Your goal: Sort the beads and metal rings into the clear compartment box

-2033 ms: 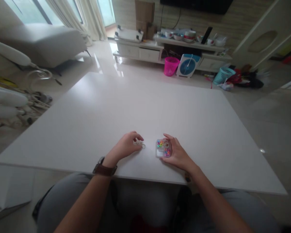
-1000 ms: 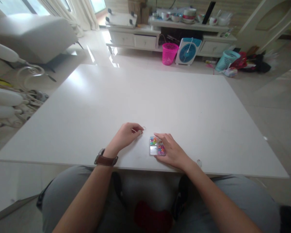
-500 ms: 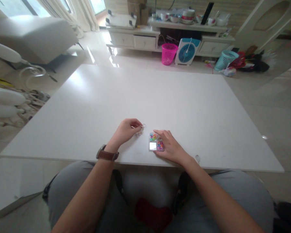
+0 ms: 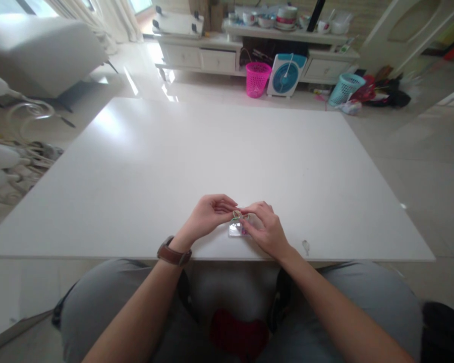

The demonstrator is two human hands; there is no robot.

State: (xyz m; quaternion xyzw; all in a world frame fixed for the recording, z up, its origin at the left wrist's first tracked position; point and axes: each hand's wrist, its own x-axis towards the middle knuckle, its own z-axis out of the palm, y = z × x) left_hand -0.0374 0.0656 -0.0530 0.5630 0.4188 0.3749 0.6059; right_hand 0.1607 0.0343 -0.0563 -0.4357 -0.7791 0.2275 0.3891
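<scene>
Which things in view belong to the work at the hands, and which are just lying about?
In use:
- left hand and right hand
- thin rings at the fingertips
- small clear case beneath them

Lying about:
- pink basket
- fan
- light-blue basket

Unclear: small clear item beside the right forearm.

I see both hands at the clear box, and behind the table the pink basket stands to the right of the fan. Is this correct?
One thing is wrong: the head view shows the pink basket to the left of the fan. The left hand and right hand are indeed at the clear box.
</scene>
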